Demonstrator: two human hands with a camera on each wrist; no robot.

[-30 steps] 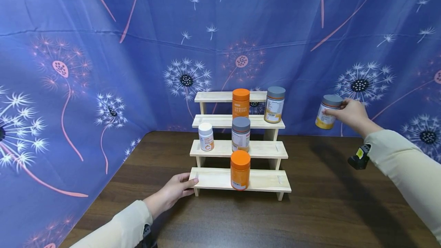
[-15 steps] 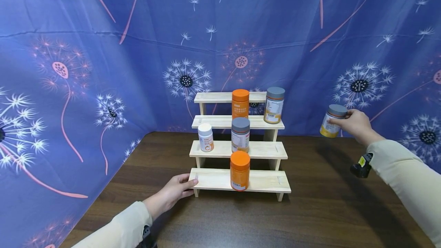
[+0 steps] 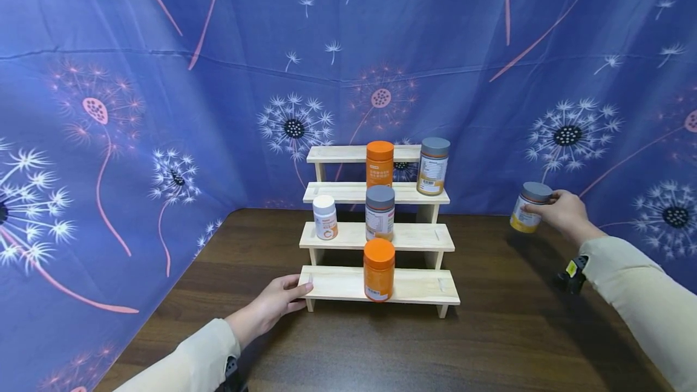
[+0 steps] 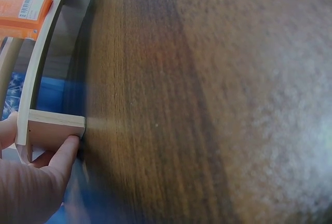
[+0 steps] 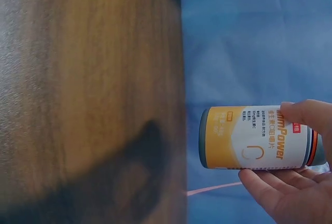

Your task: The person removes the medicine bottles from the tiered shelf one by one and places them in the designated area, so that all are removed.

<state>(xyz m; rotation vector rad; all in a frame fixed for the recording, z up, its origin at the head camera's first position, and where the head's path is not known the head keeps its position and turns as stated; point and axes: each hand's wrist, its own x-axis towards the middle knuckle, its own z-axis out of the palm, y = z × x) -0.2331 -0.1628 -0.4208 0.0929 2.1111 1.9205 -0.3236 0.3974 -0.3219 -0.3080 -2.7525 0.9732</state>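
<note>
My right hand pinches a vitamin bottle with a grey lid and a white-and-yellow label, thumb on one side and fingers on the other. In the right wrist view the bottle is held off the table. My left hand grips the left end of the bottom tier of a wooden step shelf. Its thumb lies on the board, and its fingers touch the leg beneath. An orange bottle stands mid-board on that tier.
Higher tiers bear a small white bottle, a grey-lidded bottle, another orange bottle and a second grey-lidded bottle at the right. A blue dandelion-print cloth hangs behind the brown wooden table.
My right hand has come down and slightly to the right with the vitamin bottle, nearer the tabletop. My left hand and the shelf have stayed put.
</note>
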